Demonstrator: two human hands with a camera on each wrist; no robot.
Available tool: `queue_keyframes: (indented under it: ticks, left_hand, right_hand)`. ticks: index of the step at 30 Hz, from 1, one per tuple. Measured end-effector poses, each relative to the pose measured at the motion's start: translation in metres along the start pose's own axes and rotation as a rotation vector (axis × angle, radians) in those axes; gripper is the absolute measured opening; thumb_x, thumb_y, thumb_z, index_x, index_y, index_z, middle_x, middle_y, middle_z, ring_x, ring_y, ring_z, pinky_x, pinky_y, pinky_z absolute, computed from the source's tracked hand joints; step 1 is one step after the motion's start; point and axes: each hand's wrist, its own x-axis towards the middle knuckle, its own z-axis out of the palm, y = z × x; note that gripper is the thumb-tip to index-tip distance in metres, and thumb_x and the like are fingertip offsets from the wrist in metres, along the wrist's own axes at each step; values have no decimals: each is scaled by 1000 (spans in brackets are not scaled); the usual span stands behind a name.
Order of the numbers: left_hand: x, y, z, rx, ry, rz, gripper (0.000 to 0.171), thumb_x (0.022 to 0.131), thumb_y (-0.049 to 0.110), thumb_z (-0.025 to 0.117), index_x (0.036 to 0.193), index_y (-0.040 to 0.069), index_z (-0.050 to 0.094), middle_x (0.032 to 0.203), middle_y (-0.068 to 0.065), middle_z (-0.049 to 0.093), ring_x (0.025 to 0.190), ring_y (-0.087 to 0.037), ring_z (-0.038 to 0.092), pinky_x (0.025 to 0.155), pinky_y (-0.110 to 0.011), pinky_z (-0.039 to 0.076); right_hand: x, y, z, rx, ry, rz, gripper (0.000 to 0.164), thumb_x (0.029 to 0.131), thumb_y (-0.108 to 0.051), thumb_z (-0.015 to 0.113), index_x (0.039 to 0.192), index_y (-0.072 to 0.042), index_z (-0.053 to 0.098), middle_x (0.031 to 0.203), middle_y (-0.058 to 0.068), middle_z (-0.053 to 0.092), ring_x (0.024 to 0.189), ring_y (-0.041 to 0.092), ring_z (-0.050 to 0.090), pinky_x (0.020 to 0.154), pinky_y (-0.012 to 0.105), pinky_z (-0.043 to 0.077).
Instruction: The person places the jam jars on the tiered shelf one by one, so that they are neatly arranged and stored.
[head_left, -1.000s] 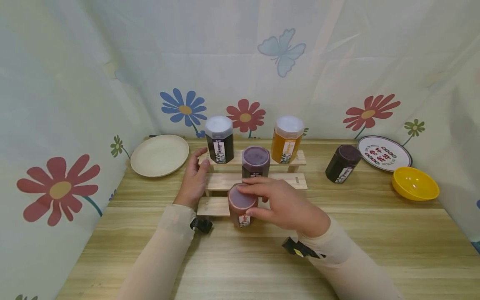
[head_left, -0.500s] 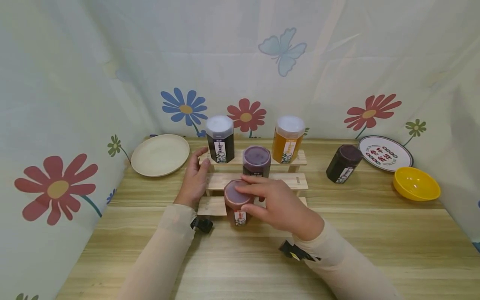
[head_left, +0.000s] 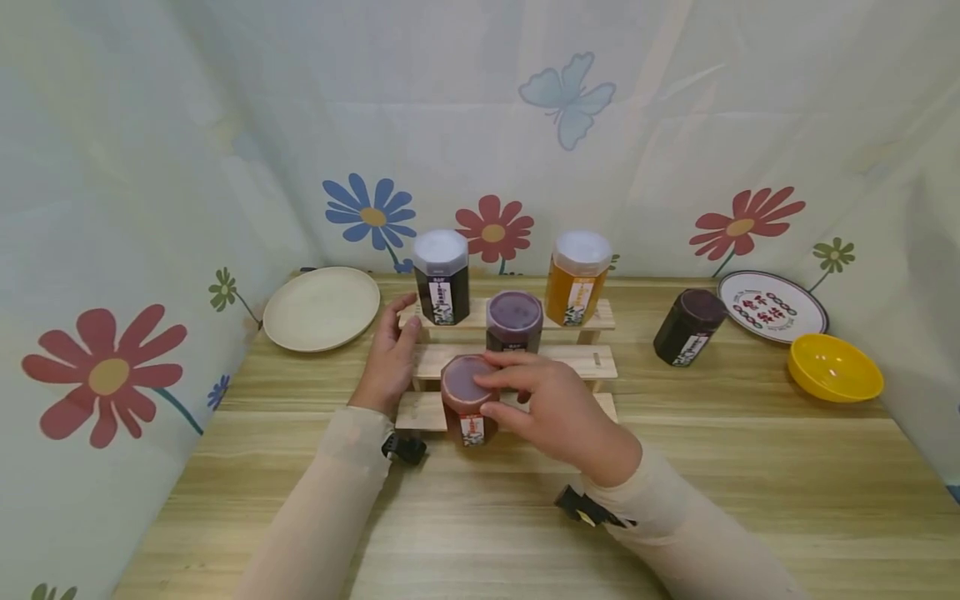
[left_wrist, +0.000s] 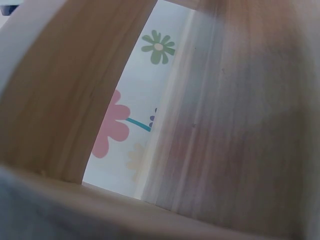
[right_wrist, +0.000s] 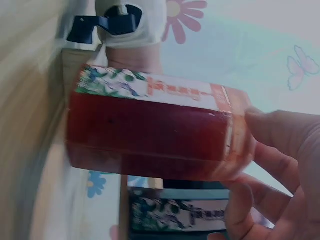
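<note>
My right hand [head_left: 562, 410] pinches the lid end of a jar of red-brown jam [head_left: 471, 408], thumb in front and fingers behind. In the right wrist view the red jar [right_wrist: 150, 127] shows its white label, with the fingertips at its lid. The jar overlaps the lowest step of a three-step wooden stand [head_left: 427, 360]. At the stand's left end, my left hand [head_left: 386, 357] grips the top step's edge between thumb and fingers. The left wrist view shows only wooden boards [left_wrist: 240, 125] close up. A purple-lidded jar [head_left: 513, 317] stands on the middle step, partly behind my right hand.
On the top step are a dark jar [head_left: 442, 283] and an amber jar [head_left: 577, 287], both white-lidded. Another dark jar [head_left: 688, 327] stands to the right, near a patterned plate [head_left: 787, 321] and a yellow bowl [head_left: 834, 368]. A cream plate [head_left: 322, 308] lies at the back left.
My right hand has moved the red-brown jar left and slightly back along the front of the stand's lowest step. The left hand has stayed at the stand's left end.
</note>
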Motion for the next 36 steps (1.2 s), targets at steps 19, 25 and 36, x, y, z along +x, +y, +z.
queue_keyframes:
  ticks: [19, 25, 36]
  left_hand:
    - [-1, 2, 0, -19, -8, -3, 48, 115, 24, 44, 161, 15, 38, 169, -8, 32, 146, -29, 40, 123, -50, 31]
    - [-3, 4, 0, -36, -21, -11, 48, 115, 25, 44, 161, 16, 37, 166, -9, 35, 140, -30, 45, 119, -51, 34]
    - [-3, 4, -1, -24, -23, -33, 48, 114, 31, 45, 160, 20, 38, 162, -11, 39, 136, -31, 48, 117, -52, 36]
  right_hand:
    - [5, 6, 34, 40, 155, -58, 40, 97, -22, 79, 136, -20, 72, 151, 2, 61, 136, 22, 61, 72, 30, 54]
    - [5, 8, 42, 2, 152, -70, 44, 98, -24, 77, 141, -24, 68, 155, -1, 57, 136, 20, 61, 62, 22, 47]
    - [4, 5, 39, -61, 13, -73, 57, 101, -30, 74, 155, -28, 55, 167, -3, 41, 76, 1, 63, 73, 21, 55]
